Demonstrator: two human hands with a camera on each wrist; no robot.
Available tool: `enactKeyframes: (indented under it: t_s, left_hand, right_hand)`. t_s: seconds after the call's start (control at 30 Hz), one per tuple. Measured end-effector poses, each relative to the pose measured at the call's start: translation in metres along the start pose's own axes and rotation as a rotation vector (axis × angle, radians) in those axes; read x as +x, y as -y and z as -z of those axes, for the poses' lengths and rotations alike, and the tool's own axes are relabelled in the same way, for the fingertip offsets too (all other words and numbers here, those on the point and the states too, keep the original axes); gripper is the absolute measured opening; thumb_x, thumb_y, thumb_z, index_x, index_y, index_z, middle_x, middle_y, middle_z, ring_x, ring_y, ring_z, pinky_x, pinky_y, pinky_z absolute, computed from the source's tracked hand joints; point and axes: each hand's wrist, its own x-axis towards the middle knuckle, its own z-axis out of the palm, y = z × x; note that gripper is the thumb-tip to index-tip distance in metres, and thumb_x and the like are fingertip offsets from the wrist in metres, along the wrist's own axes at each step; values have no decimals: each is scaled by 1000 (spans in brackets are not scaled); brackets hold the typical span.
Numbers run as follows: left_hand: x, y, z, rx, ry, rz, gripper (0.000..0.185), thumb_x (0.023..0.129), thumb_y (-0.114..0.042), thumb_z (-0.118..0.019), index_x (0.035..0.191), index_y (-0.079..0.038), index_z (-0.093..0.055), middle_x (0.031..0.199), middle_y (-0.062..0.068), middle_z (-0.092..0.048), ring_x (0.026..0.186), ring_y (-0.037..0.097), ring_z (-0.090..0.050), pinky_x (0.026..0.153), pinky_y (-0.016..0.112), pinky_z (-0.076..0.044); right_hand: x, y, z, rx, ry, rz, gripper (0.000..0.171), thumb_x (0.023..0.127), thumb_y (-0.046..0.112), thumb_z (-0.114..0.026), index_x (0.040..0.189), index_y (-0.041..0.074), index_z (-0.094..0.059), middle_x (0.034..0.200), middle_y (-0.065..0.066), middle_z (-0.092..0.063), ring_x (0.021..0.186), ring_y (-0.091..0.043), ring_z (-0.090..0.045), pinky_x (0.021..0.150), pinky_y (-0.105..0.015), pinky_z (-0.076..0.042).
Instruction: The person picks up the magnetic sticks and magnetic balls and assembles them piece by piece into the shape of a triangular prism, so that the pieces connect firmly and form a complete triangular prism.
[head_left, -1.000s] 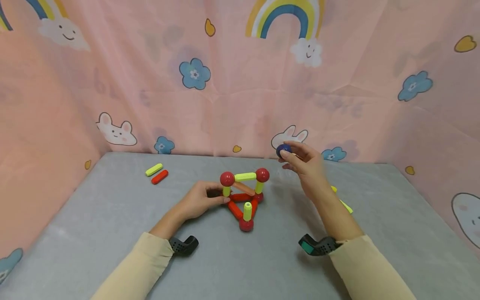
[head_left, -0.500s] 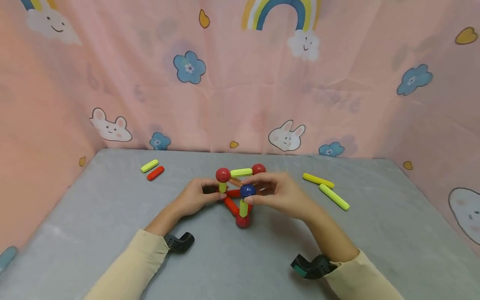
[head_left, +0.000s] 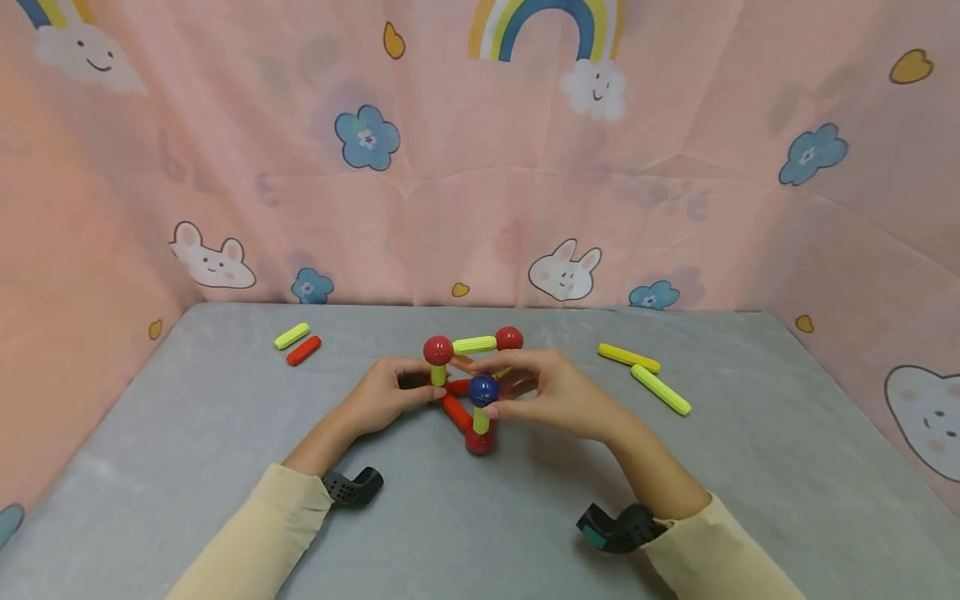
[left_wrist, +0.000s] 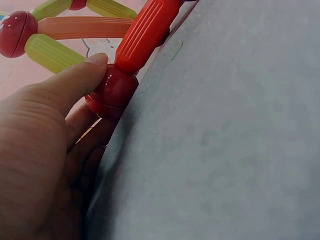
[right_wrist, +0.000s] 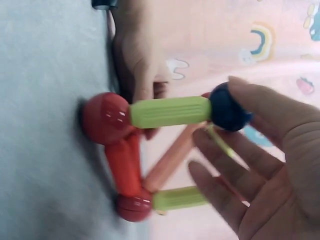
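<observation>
On the grey worktop [head_left: 480,533], the right hand [head_left: 566,393] pinches a glossy blue ball [head_left: 483,391] atop a yellow-green rod [head_left: 481,421]; just beyond, the left hand [head_left: 388,398] grips a glossy red ball [left_wrist: 112,92] low on the plastic-looking ball-and-rod frame [head_left: 456,412] between them. Probably light, stiff and slick, it's best held at the balls.

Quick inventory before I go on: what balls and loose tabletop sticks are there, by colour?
Red balls: 5 (three show in the head view, two more in the wrist views)
Blue ball: 1
Loose yellow-green sticks: 2
Loose yellow stick: 1
Loose red stick: 1
Total: 10
</observation>
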Motion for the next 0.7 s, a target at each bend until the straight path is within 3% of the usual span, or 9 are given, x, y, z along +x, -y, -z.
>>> enactKeyframes:
  t_s: [0.17, 0.27, 0.4, 0.6, 0.7]
  left_hand:
    - [2, 0, -2, -5, 5, -2, 28, 91, -20, -76, 118, -12, -75, 109, 4, -76, 98, 17, -65, 89, 31, -53]
    - [2, -1, -2, -2, 4, 0, 28, 91, -20, -76, 117, -12, -75, 109, 3, -76, 97, 17, -64, 88, 30, -53]
    - [1, -1, -2, -8, 2, 4, 28, 90, -20, -76, 118, -13, -75, 108, 4, -75, 97, 19, -63, 87, 32, -52]
    - [-1, -1, -2, -2, -10, 1, 27, 90, -20, -77, 116, -14, -75, 109, 3, -75, 100, 19, -62, 92, 35, -51]
    - [-1, 0, -2, 4, -12, 2, 26, 90, -20, -77, 115, -14, -76, 109, 3, -75, 100, 19, -62, 92, 35, -51]
  right_hand:
    - [-13, 12, 18, -191, -27, 50, 51, 86, 24, -81, 134, 18, -65, 127, 0, -71, 103, -16, -71, 90, -41, -59]
    - [-25, 19, 39, -284, -108, -1, 43, 87, 26, -80, 128, 18, -69, 120, 1, -74, 100, -14, -71, 90, -41, -59]
    - [-41, 14, 72, -412, -159, -166, 32, 89, 30, -78, 118, 16, -72, 113, -2, -74, 98, -18, -70, 88, -45, -59]
    - [-57, -28, 109, -586, 6, -513, 45, 87, 26, -77, 119, -4, -68, 111, -22, -72, 97, -33, -68, 85, -52, -57]
    - [-63, -54, 117, -633, 58, -651, 49, 85, 25, -77, 119, -8, -67, 116, -27, -69, 94, -34, -66, 82, -52, -57]
